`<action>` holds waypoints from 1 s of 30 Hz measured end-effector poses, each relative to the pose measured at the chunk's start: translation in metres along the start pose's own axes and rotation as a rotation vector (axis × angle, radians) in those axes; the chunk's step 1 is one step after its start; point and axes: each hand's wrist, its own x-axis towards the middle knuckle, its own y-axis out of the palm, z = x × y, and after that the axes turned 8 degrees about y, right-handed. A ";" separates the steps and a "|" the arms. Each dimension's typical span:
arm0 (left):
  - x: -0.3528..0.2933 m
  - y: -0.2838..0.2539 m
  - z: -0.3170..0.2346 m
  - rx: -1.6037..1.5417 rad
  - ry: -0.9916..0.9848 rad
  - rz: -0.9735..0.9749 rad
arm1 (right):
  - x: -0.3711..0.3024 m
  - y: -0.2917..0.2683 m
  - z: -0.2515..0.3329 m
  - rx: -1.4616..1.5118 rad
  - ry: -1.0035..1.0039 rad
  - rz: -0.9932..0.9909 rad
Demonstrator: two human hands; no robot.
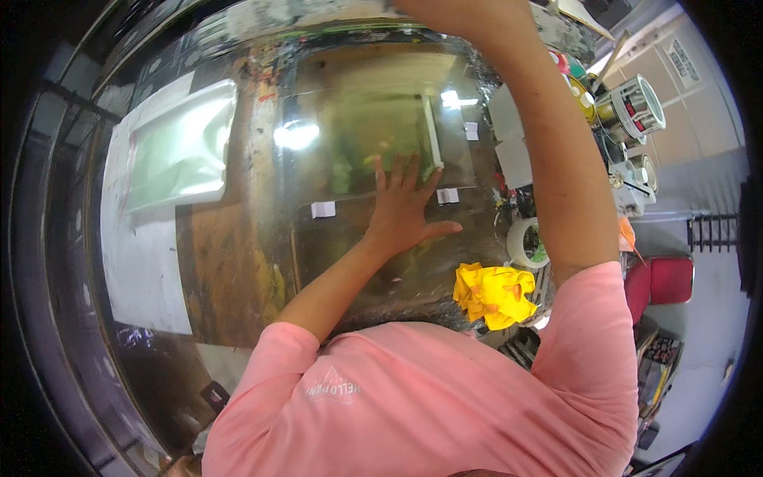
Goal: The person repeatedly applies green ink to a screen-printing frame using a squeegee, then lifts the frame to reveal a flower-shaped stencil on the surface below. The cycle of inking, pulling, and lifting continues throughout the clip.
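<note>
My left hand (404,208) lies with its fingers spread on a clear, glossy sheet or pane (350,119) on the worktable. Its fingertips rest near a thin white strip (431,131). Small white folded tabs, one of them a tab (323,209) left of my wrist and another a tab (448,195) by my thumb, sit on the surface. My right arm reaches far forward over the table's right side. Only the near part of my right hand (445,12) shows at the top edge; its fingers are cut off, so what it touches is hidden.
A shiny film-covered panel (183,147) lies on white sheets at the left. A crumpled yellow cloth (494,294) sits at the near right edge, close to a tape roll (524,242). Paint cans (632,110) crowd the far right. A red chair (669,281) stands beyond.
</note>
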 end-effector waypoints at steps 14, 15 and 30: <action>-0.050 -0.166 0.080 -0.659 -0.564 -0.579 | -0.137 0.028 0.015 -0.037 -0.086 0.115; -0.060 -0.156 0.077 -0.698 -0.608 -0.497 | -0.153 0.035 0.010 0.031 -0.107 0.166; -0.123 -0.072 0.084 0.005 -0.618 -0.163 | -0.249 0.124 -0.005 0.181 -0.041 0.489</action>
